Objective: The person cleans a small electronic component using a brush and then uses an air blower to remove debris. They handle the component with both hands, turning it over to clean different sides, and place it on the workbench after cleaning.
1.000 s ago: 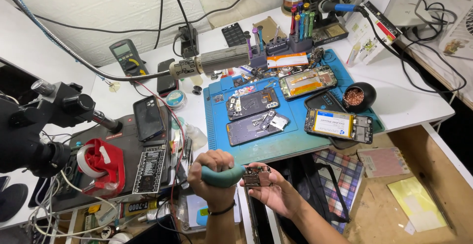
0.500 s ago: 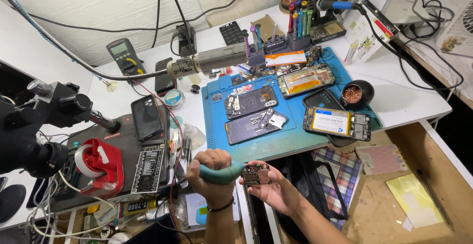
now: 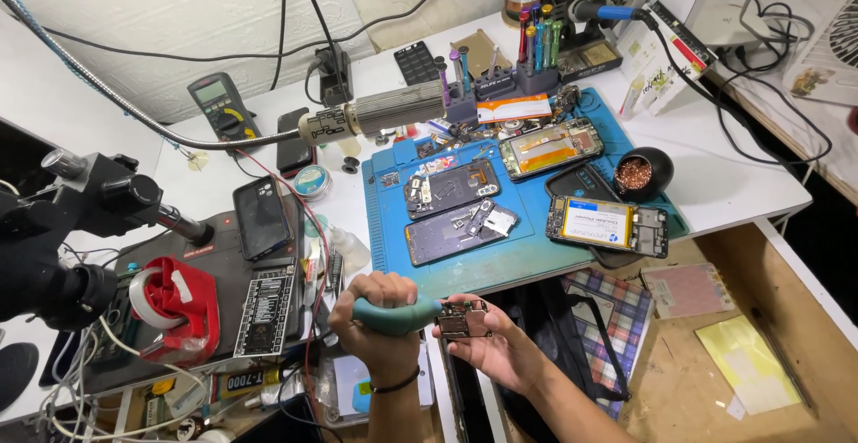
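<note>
My left hand [image 3: 374, 322] is closed around a teal rubber air blower [image 3: 399, 315], its nozzle pointing right at a small circuit board [image 3: 462, 319]. My right hand [image 3: 497, 346] holds that board by its edges, palm up, just below the front edge of the blue work mat [image 3: 465, 269]. Both hands hover in front of the bench, below the mat. On the mat lie two opened phone bodies [image 3: 451, 188] and a phone with an exposed battery [image 3: 608, 226].
A microscope [image 3: 63, 228] stands at the left, beside a red tape dispenser [image 3: 179, 304] and a dark phone [image 3: 261, 217]. A hot-air nozzle [image 3: 380, 114], multimeter [image 3: 219, 103], screwdriver rack [image 3: 527, 59] and black bowl of brass wool [image 3: 639, 173] sit behind. A plaid cloth [image 3: 617, 318] lies at the lower right.
Both hands stay together with the blower aimed at the board; they have shifted slightly lower in view as the camera tilted.
</note>
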